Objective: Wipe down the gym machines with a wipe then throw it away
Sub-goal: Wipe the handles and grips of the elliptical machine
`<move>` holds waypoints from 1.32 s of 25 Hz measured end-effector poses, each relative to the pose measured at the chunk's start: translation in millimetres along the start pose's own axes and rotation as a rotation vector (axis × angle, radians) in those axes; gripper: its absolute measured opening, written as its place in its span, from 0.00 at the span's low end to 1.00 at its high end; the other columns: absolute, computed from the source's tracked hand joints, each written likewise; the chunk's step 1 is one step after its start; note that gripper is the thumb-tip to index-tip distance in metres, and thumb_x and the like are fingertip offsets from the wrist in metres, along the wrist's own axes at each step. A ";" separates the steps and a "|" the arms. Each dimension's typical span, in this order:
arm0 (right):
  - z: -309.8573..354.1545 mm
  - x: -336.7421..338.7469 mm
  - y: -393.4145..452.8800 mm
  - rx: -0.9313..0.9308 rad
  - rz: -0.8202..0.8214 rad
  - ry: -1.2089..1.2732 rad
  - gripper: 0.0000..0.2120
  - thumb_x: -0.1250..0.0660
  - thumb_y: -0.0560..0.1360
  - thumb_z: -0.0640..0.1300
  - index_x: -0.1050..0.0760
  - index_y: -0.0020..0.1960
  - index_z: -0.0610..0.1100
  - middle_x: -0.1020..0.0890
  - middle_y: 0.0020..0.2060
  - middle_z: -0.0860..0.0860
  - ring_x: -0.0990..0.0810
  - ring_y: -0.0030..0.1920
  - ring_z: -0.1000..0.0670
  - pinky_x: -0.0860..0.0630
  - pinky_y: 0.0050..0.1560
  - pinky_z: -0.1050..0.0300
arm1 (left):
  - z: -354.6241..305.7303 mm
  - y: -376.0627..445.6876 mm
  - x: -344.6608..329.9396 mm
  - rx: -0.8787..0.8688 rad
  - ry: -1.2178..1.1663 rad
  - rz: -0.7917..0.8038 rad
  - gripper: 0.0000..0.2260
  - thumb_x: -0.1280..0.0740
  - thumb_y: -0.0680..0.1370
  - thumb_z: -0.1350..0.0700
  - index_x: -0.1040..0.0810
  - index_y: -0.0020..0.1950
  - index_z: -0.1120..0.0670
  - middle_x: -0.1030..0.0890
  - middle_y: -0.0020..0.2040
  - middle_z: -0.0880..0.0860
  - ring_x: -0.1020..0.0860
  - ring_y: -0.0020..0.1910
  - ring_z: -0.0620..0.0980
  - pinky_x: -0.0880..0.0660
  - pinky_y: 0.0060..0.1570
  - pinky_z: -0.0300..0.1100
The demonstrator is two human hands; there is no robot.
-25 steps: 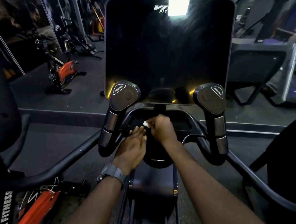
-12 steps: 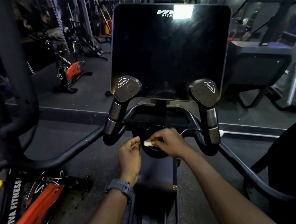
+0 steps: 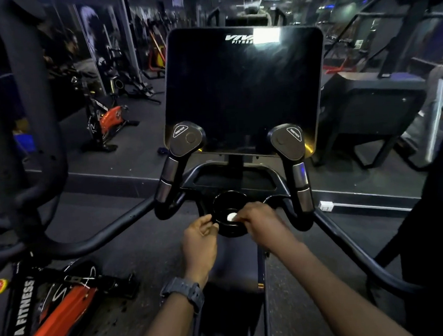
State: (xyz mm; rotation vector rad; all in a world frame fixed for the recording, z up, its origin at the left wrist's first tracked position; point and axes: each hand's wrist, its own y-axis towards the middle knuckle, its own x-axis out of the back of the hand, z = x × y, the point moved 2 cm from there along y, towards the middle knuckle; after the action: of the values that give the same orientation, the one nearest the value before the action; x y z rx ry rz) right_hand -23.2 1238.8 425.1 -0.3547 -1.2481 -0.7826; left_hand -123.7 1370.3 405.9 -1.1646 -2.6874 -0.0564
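A small white wipe (image 3: 232,216) is pinched in the fingers of my right hand (image 3: 260,220), over the round black cup holder (image 3: 230,209) of a black cardio machine. My left hand (image 3: 199,237), with a dark watch at the wrist, hovers just left of the cup holder with its fingers loosely curled and nothing in them. Above stands the machine's large dark screen (image 3: 244,92), with two upright grip handles, the left handle (image 3: 180,155) and the right handle (image 3: 293,157).
Long black handlebars (image 3: 109,228) sweep out to both sides. An orange and black exercise bike (image 3: 50,319) lies at the lower left, and another orange bike (image 3: 107,120) stands farther back. A dark treadmill (image 3: 373,110) sits to the right. A dark sleeve (image 3: 439,231) fills the right edge.
Both hands have drawn back from the console tray toward the cup holder. My left hand has lifted off the machine and moved apart from the right. The view has pulled back.
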 end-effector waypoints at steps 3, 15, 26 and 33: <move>-21.3 13.9 -12.3 -0.162 -0.133 0.115 0.14 0.35 0.74 0.34 0.16 0.53 0.47 0.18 0.47 0.46 0.19 0.49 0.44 0.23 0.52 0.53 | -0.3 -1.2 3.4 -0.012 0.074 0.016 0.11 0.30 0.77 0.60 0.18 0.60 0.56 0.14 0.48 0.50 0.21 0.41 0.38 0.30 0.34 0.22; 26.3 5.5 -32.6 -0.413 -0.321 1.182 0.02 0.29 0.74 0.35 0.19 0.47 0.39 0.15 0.39 0.44 0.17 0.39 0.49 0.19 0.44 0.54 | -34.5 -10.5 -4.9 -0.066 -0.180 0.238 0.11 0.25 0.73 0.60 0.18 0.54 0.50 0.14 0.46 0.50 0.16 0.46 0.45 0.21 0.45 0.37; 35.3 51.6 -33.3 -0.331 -0.265 1.440 0.08 0.33 0.76 0.32 0.20 0.54 0.37 0.15 0.47 0.40 0.16 0.45 0.47 0.19 0.47 0.58 | -69.0 -7.5 -5.2 -0.012 -0.445 0.417 0.08 0.33 0.77 0.65 0.17 0.54 0.61 0.15 0.50 0.63 0.17 0.47 0.55 0.21 0.51 0.48; 26.5 48.0 -26.4 -0.340 -0.419 1.133 0.04 0.31 0.77 0.39 0.17 0.49 0.43 0.14 0.41 0.46 0.16 0.42 0.49 0.19 0.45 0.57 | -68.6 -2.0 -3.8 0.044 -0.524 0.266 0.03 0.34 0.79 0.65 0.21 0.50 0.64 0.15 0.44 0.61 0.15 0.43 0.55 0.18 0.47 0.46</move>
State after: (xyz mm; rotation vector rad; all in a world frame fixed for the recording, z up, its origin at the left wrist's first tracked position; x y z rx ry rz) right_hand -55.3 1221.3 473.8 0.1151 -0.1036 -1.3008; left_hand -110.4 1358.1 472.3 -1.7085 -2.8988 0.4013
